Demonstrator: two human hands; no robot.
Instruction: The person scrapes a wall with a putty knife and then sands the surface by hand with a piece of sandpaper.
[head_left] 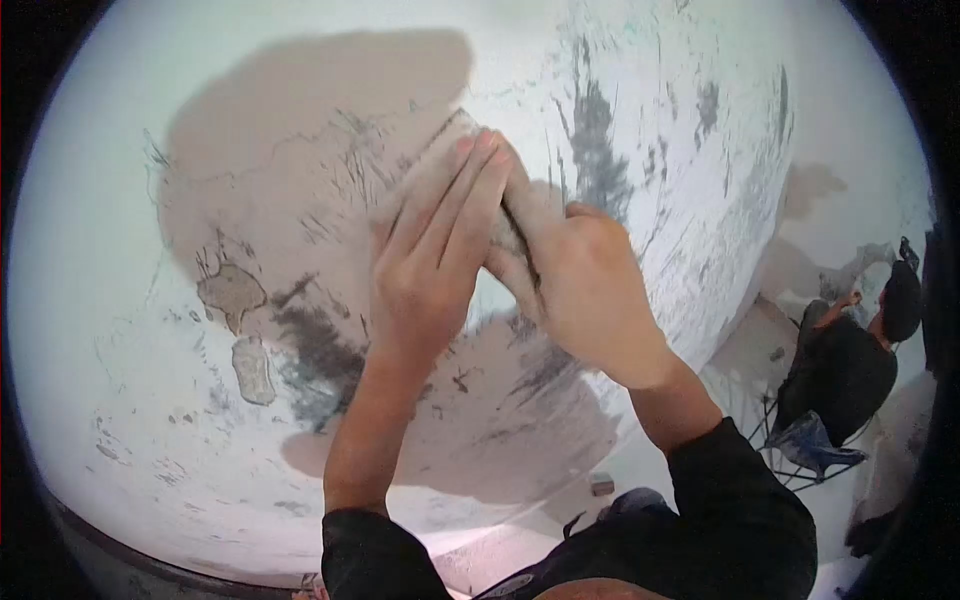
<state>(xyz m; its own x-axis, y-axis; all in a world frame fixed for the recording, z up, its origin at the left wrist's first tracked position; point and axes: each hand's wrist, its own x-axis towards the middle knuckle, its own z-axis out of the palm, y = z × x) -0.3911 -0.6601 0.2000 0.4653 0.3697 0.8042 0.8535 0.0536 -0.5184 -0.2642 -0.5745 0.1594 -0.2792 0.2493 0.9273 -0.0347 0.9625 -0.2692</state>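
Observation:
A pale, dusty sanding block with a dark edge lies against the white wall, mostly covered by my hands. My left hand is laid over its face, fingers long and close together, pressing and holding it. From the other side my right hand grips the block, its fingers partly hidden along the edge. Grey smudges and dark scratch marks run across the wall around both hands. Left of them are two brownish bare patches, a larger one and a smaller one.
At the far right another person in dark clothes sits low near the wall, with a dark blue cloth on a thin-legged stand beside them. A small grey block lies below my right forearm. Shadows of my head and arms fall on the wall.

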